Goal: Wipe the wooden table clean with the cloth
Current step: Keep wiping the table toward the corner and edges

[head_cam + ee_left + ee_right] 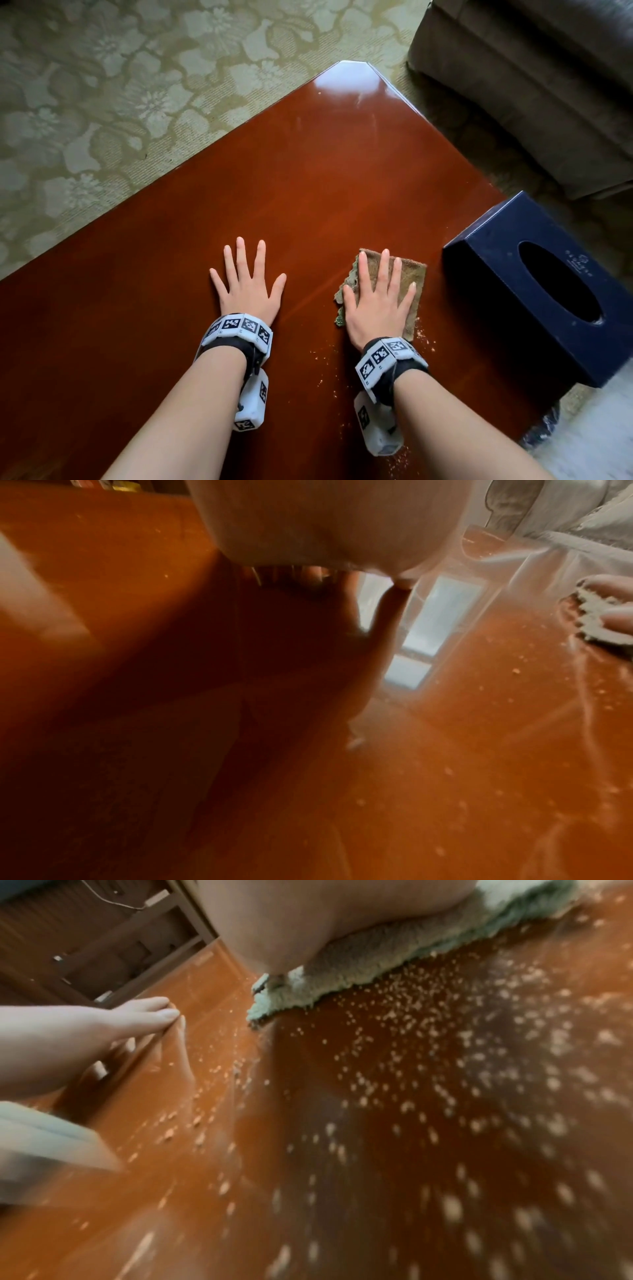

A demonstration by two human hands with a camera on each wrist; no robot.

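Here, cloth (412, 274) flat under right fingers (383, 270), crumbs (424, 337) behind

L hand (247, 287): palm down, flat on desk (308, 192), fingers straight + spread wide, thumb out toward R side. R hand (378, 301): palm down, fingers straight, slightly spread, pressing flat on cloth (412, 274); no curl round it. Both forearms bare, reaching fwd, roughly parallel, L a bit farther left + slightly behind. Each wrist w/ marker band (239, 330) + white camera unit below. L wrist view: blurred, heel of palm only.
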